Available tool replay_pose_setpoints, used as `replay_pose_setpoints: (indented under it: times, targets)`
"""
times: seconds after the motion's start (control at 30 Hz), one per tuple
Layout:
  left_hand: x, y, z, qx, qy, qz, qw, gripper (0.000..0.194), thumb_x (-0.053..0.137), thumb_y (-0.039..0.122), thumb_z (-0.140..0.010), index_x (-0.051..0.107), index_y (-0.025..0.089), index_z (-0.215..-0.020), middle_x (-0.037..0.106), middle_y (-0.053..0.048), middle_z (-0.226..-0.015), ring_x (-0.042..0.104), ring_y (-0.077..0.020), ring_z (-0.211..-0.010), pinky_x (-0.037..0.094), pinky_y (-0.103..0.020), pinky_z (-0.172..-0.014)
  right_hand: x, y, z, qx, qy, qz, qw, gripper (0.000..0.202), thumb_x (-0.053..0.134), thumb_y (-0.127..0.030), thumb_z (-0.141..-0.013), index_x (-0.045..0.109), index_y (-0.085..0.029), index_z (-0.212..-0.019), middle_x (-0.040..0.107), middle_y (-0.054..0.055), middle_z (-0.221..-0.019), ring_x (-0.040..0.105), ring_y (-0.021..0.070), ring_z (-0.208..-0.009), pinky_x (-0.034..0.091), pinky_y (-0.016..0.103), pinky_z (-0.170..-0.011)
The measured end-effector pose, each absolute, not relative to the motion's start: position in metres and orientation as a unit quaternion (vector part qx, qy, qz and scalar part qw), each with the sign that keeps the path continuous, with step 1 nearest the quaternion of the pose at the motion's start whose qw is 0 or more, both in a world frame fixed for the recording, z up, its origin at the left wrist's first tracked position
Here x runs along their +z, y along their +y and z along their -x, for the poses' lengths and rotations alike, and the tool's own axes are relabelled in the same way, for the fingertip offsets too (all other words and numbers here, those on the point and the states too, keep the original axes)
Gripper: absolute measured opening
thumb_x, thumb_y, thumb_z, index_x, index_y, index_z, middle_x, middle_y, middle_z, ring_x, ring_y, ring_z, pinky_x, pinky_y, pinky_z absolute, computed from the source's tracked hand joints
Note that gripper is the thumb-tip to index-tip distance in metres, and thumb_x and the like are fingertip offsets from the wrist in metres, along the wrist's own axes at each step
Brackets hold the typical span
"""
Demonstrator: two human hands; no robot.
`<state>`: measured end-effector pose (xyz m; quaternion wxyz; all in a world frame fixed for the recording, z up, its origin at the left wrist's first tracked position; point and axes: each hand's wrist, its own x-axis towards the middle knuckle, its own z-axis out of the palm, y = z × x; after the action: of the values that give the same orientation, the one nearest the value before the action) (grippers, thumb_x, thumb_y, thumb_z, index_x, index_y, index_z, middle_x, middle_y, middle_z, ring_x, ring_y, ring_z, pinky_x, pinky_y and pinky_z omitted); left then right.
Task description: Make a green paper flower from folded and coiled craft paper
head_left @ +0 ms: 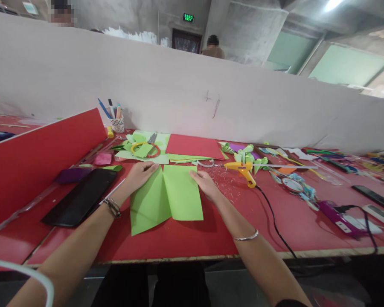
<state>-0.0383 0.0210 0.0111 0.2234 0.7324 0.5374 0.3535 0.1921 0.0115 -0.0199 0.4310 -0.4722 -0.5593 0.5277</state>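
Note:
A bright green sheet of paper [185, 196], creased down its middle, stands partly unfolded above the red table. My left hand [142, 174] grips its upper left edge, fingers closed. At the upper right edge, my right hand [203, 181] pinches the same sheet. Just behind are scissors [153, 149] with yellow and orange handles, lying among green paper pieces. Beyond the sheet lies a stack with red paper [193, 146] on top of green. To the right of my right hand rests a yellow glue gun [245, 170] with a long clear glue stick in it.
A black pouch-like item [81, 198] and a purple block [72, 175] lie left, beside a red divider [45, 164]. A pen cup [117, 124] stands by the white partition [166, 89]. A purple power strip [342, 219] is right, with cords hanging over the table edge. People are beyond the partition.

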Motion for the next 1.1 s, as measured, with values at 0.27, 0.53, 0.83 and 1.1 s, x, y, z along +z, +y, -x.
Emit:
replay_pose_setpoints:
  times: [0.27, 0.53, 0.83, 1.1]
  targets:
    - [0.008, 0.026, 0.047, 0.367, 0.531, -0.735, 0.207, 0.036, 0.039, 0.045, -0.076, 0.054, 0.014, -0.066, 0.051, 0.002, -0.061, 0.044, -0.0124, -0.058, 0.031, -0.019, -0.052, -0.022, 0.016, -0.195, 0.511, -0.565, 0.474, 0.441, 0.037, 0.056, -0.052, -0.065, 0.064, -0.016, -0.070, 0.062, 0.001, -0.062, 0.056, 0.0171, -0.064, 0.040, 0.026, -0.057]
    - [0.010, 0.024, 0.047, 0.381, 0.539, -0.731, 0.174, 0.034, 0.040, 0.042, -0.076, 0.053, 0.014, -0.062, 0.047, 0.003, -0.055, 0.039, -0.0106, -0.052, 0.027, -0.020, -0.049, -0.013, 0.008, -0.193, 0.568, -0.572, 0.417, 0.419, 0.034, 0.060, -0.044, -0.066, 0.063, -0.017, -0.087, 0.066, 0.004, -0.086, 0.059, 0.0177, -0.079, 0.044, 0.029, -0.072]
    - [0.012, 0.025, 0.047, 0.451, 0.555, -0.646, 0.267, 0.032, 0.050, 0.043, -0.071, 0.059, 0.014, -0.064, 0.053, 0.002, -0.055, 0.045, -0.0114, -0.054, 0.029, -0.020, -0.048, -0.021, 0.015, -0.195, 0.524, -0.537, 0.469, 0.467, 0.033, 0.057, -0.041, -0.068, 0.063, -0.014, -0.087, 0.067, 0.008, -0.088, 0.061, 0.0213, -0.079, 0.046, 0.033, -0.071]
    - [0.009, 0.027, 0.043, 0.502, 0.487, -0.477, 0.532, 0.036, 0.056, 0.042, -0.066, 0.062, 0.015, -0.089, 0.065, -0.008, -0.082, 0.060, -0.0183, -0.069, 0.046, -0.028, -0.061, -0.028, 0.024, -0.198, 0.406, -0.516, 0.496, 0.568, 0.038, 0.050, -0.045, -0.072, 0.059, -0.015, -0.095, 0.064, 0.007, -0.097, 0.057, 0.0211, -0.089, 0.042, 0.031, -0.076]
